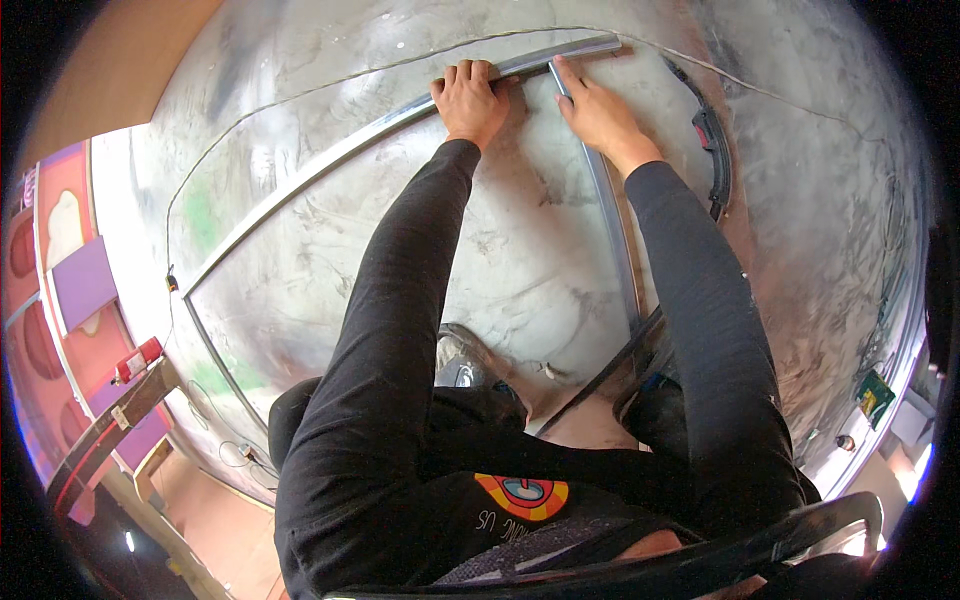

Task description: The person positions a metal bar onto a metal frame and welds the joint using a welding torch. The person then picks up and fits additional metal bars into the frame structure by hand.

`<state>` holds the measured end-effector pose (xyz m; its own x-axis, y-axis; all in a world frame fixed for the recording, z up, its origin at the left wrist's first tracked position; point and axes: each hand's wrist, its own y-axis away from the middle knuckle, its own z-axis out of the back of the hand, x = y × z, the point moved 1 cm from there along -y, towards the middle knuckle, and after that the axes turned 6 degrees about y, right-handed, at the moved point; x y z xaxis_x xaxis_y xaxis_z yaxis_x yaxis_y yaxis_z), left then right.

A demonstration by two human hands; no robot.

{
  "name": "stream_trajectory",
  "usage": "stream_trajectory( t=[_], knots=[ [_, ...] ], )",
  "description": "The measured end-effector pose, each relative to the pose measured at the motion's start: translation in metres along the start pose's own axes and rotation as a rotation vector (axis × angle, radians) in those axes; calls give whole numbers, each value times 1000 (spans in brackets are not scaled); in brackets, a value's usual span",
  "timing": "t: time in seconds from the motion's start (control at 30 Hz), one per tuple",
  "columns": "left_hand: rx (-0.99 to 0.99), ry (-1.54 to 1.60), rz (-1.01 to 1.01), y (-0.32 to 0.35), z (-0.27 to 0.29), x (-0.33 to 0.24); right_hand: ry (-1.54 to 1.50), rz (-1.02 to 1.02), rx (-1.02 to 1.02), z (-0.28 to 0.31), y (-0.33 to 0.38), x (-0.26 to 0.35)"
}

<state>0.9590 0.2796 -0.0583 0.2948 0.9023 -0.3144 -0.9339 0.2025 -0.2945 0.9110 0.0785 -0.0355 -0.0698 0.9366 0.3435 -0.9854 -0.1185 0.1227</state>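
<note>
You seem to be aligning a corner: left hand (pixel 472 103), fingers curled over the long metal bar (pixel 385 123) slanting toward the left edge of the floor (pixel 320 260); right hand (pixel 597 115) on the shorter bar's end (pixel 556 72), grip unclear. Next likely calls for steadying both.

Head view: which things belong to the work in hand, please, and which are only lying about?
Likely belonging to the work:
diagonal metal bar, under the left hand
second metal bar, touched by the right hand

Untouched, perhaps only lying about:
thin cable
black-and-red handle
red cylinder
green item at right
</note>
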Motion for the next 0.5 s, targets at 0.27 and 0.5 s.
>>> stream_trajectory(
  t=[0.27, 0.5],
  knots=[
    [-6, 14, 6, -1, -1, -4, -20, -6, -9, -2, 4, -2],
    [-24, -5, -21, -1, -3, 0, -12, 17, -22, -2, 0, 0]
  ],
)
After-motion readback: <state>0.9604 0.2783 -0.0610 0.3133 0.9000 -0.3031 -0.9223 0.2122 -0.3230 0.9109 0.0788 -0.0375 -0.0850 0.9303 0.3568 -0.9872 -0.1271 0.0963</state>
